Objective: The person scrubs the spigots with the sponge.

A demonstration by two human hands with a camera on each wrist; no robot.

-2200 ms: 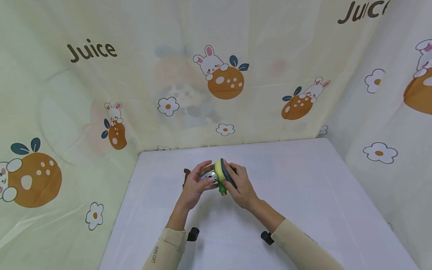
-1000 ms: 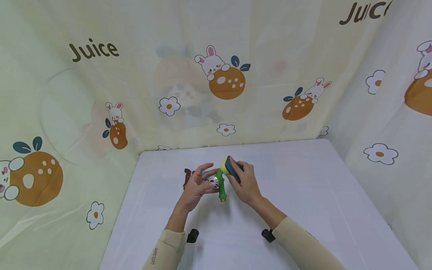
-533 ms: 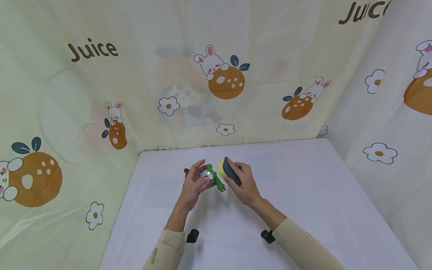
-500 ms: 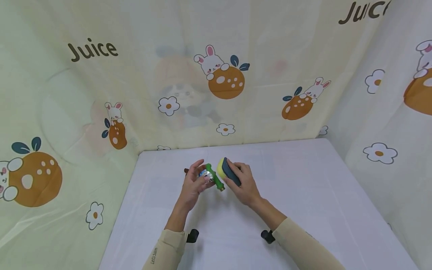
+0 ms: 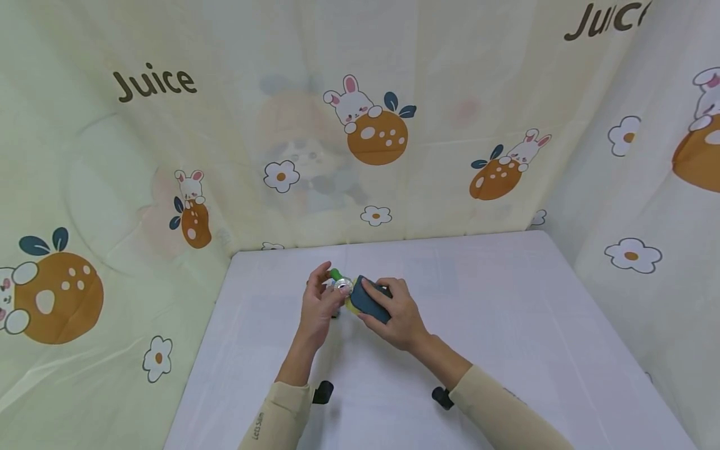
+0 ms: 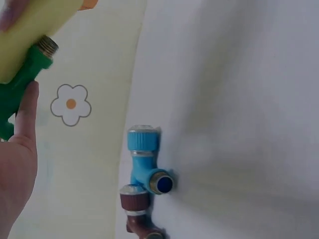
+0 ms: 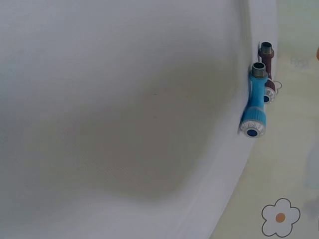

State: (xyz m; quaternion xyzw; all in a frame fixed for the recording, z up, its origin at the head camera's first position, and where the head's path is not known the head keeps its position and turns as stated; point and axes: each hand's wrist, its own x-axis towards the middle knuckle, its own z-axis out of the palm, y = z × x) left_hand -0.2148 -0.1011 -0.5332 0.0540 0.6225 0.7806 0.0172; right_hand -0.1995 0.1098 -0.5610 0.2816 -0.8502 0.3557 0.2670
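Note:
In the head view my left hand holds a green angle valve with a silver-ended knob, raised over the table. Its threaded outlet shows in the left wrist view, where a finger lies along the green body. My right hand grips a sponge, dark blue on one side and yellow on the other. The yellow side touches the valve and hides part of it. Neither hand appears in the right wrist view.
A blue valve and a brown valve lie close together on the white table, near its edge in the wrist views. Printed curtains stand behind and beside the table.
The green valve has tilted and shifted left in my left hand. My right hand has moved the sponge left and down, from apart half a second ago to against the valve.

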